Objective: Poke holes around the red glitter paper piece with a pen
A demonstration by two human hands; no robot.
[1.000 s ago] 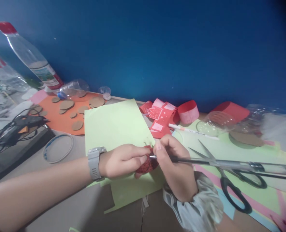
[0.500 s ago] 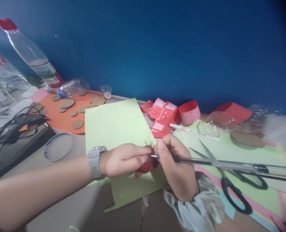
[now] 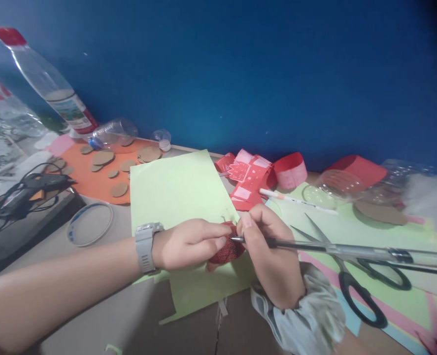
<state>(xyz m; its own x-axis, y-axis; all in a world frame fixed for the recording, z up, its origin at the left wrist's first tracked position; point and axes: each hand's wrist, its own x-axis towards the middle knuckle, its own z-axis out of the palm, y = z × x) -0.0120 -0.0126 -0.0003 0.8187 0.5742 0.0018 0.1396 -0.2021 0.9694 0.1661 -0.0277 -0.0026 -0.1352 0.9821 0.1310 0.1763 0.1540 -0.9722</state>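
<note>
My left hand [image 3: 192,244], with a grey watch [image 3: 147,248] on its wrist, closes on a small red piece [image 3: 228,251] covered in a dark net-like pattern. Part of that piece is hidden under my fingers. In my right hand [image 3: 270,251] a clear-barrelled pen [image 3: 325,248] is pinched near its point. The pen tip meets or nearly meets the red piece. Light green paper [image 3: 177,192] lies beneath both hands. Around my right wrist is a pale grey scrunchie [image 3: 307,315].
Black-handled scissors [image 3: 362,296] lie open at right. Behind are red paper pieces [image 3: 251,177] and a white marker [image 3: 295,199]. Cardboard discs [image 3: 103,158] rest on orange paper [image 3: 81,175]. A tape roll [image 3: 89,224], black cables [image 3: 29,192] and a bottle [image 3: 51,84] stand left.
Almost nothing differs. The right hand and pen have shifted very slightly; the left hand keeps its hold on the red piece.
</note>
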